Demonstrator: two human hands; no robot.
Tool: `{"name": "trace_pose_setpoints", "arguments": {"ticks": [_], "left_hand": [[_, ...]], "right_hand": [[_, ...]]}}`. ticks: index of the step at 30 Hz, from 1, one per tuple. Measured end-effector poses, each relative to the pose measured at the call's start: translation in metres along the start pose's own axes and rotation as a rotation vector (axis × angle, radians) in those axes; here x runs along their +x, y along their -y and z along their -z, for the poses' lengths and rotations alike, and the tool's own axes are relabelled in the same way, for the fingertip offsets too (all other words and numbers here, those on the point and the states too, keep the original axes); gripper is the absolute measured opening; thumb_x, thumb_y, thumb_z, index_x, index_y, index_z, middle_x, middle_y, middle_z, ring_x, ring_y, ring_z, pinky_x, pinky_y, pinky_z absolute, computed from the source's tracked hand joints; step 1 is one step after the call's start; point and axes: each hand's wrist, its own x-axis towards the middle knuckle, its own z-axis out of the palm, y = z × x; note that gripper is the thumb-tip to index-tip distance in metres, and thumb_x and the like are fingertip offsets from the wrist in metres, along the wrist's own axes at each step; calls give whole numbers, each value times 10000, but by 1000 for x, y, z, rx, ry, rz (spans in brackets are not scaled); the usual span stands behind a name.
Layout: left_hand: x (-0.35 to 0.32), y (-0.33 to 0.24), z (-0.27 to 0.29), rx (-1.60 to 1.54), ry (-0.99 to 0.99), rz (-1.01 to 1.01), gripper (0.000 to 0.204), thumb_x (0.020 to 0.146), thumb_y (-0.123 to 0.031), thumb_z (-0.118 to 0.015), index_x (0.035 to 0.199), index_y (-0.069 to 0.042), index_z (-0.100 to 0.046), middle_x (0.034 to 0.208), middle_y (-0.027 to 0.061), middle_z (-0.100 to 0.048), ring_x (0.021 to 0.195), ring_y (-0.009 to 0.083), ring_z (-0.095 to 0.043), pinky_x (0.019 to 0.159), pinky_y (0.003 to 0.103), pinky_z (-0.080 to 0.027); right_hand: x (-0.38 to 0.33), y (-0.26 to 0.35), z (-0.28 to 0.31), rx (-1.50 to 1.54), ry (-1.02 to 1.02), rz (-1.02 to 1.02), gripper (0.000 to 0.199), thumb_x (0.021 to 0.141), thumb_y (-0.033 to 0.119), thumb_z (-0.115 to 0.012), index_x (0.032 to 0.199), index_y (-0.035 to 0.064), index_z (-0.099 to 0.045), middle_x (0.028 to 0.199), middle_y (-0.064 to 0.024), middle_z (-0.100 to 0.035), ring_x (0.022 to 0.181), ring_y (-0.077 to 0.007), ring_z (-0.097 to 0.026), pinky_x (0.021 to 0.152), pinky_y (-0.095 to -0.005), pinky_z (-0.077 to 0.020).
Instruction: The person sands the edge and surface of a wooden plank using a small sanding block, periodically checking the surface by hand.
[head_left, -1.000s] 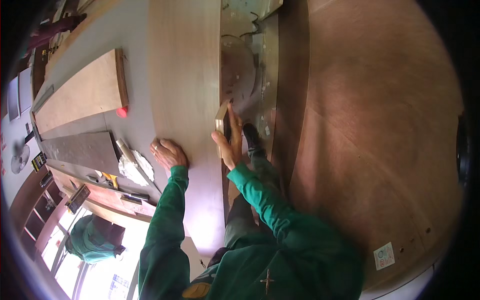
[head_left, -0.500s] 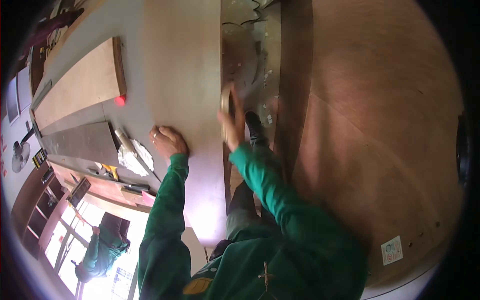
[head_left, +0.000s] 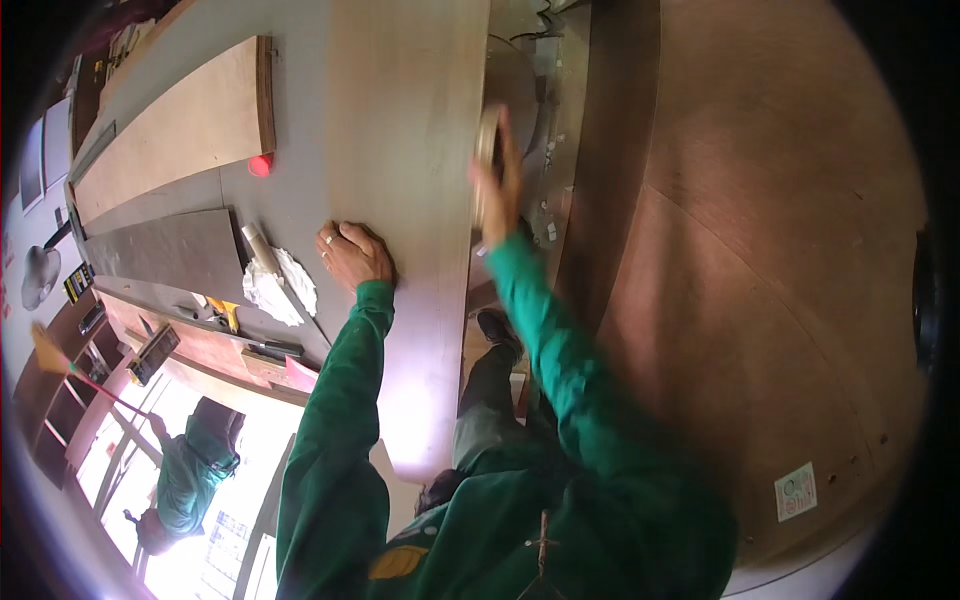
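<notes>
A long, pale wood-toned board (head_left: 405,110) lies lengthwise before me. On its surface rests my left hand (head_left: 355,258), a ring on one finger, its fingers curled and bent down against the board. My right hand (head_left: 506,190) is at the board's right edge, closed around a narrow, pale, flat block (head_left: 487,150) that stands along that edge. Motion blurs this hand, and the block's exact kind cannot be made out.
Left of the board are a thick plywood piece (head_left: 185,125), a red cap (head_left: 260,165), a dark panel (head_left: 165,250), a tube (head_left: 260,248) and white cloth (head_left: 275,290). A large brown wooden panel (head_left: 780,200) stands right. Another person (head_left: 185,480) holds a broom (head_left: 50,352).
My right hand has moved farther from me along the board's edge with the block. My left hand stays on the board. The whole view has shifted, and the other person's broom has swung outward.
</notes>
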Motion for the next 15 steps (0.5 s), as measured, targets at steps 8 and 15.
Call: {"name": "trace_pose_setpoints", "arguments": {"ticks": [8,15], "left_hand": [[0,1,1,-1,-17,16,332,906,-219,-409,1060,47,-534,1057,233,-546,980,406,-519,858,487,-400],[-2,11,-4,-6,-57,-36,354,908,-254,-418,1065,36,-544,1078,210,-551,1025,385,-514,882,473,-397]], "right_hand": [[-39,-19,11,-158,65,149,818,722,141,-632,1472,159,-306,1356,-165,-417,1329,-332,-296,1126,-449,-199],[-99,-33,15,-175,-31,21,800,730,263,-655,1453,116,-344,1321,-189,-415,1209,-317,-412,1052,-423,-296]]}}
